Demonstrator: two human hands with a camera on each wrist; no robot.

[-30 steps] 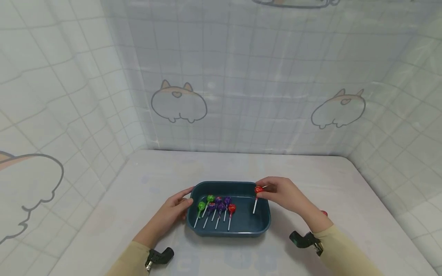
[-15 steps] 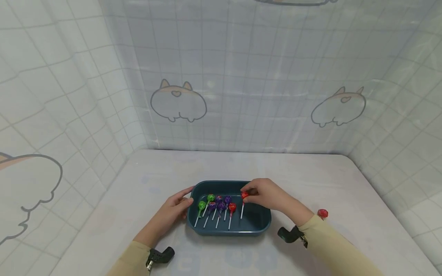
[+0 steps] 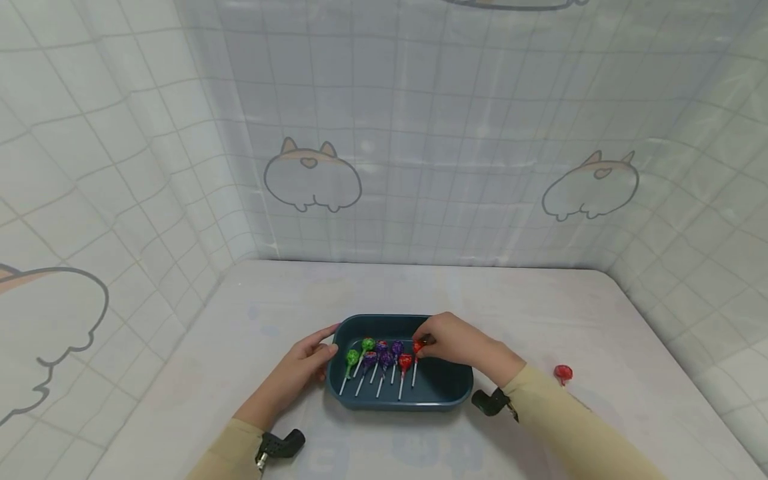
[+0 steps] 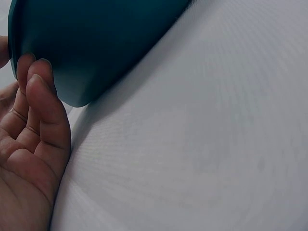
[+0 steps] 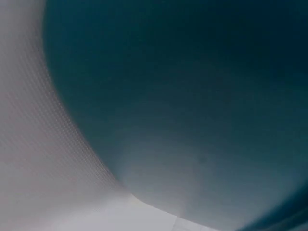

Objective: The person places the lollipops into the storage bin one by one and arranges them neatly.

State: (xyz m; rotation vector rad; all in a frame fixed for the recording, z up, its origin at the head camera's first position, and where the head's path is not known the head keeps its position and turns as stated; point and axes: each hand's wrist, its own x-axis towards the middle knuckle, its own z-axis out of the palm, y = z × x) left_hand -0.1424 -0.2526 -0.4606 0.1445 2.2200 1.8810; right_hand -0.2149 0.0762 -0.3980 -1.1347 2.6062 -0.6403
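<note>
A dark teal tray (image 3: 444, 385) sits on the table in the head view, with several wrapped lollipops in its left half. My left hand (image 3: 302, 363) grips the tray's left end, thumb at the rim and fingers against the outer wall (image 4: 110, 48). Between the thumb and fingertips of my right hand (image 3: 455, 340) is a red lollipop (image 3: 417, 347), its white stick pointing down inside the tray. Just left of it lies another red lollipop (image 3: 405, 362), beside purple lollipops (image 3: 387, 359) and green lollipops (image 3: 352, 357). The right wrist view shows only the tray's outer wall (image 5: 168, 120) close up, no fingers.
One more red lollipop (image 3: 563, 373) lies on the white-covered table (image 3: 288, 287) to the right of the tray, partly behind the right sleeve (image 3: 558, 413). A tile-patterned curtain (image 3: 420, 167) stands behind the table and along both sides.
My right hand has carried the red lollipop leftward across the tray, beside the other red one. The lollipop on the table has come out from behind the right arm. My left hand stays put.
</note>
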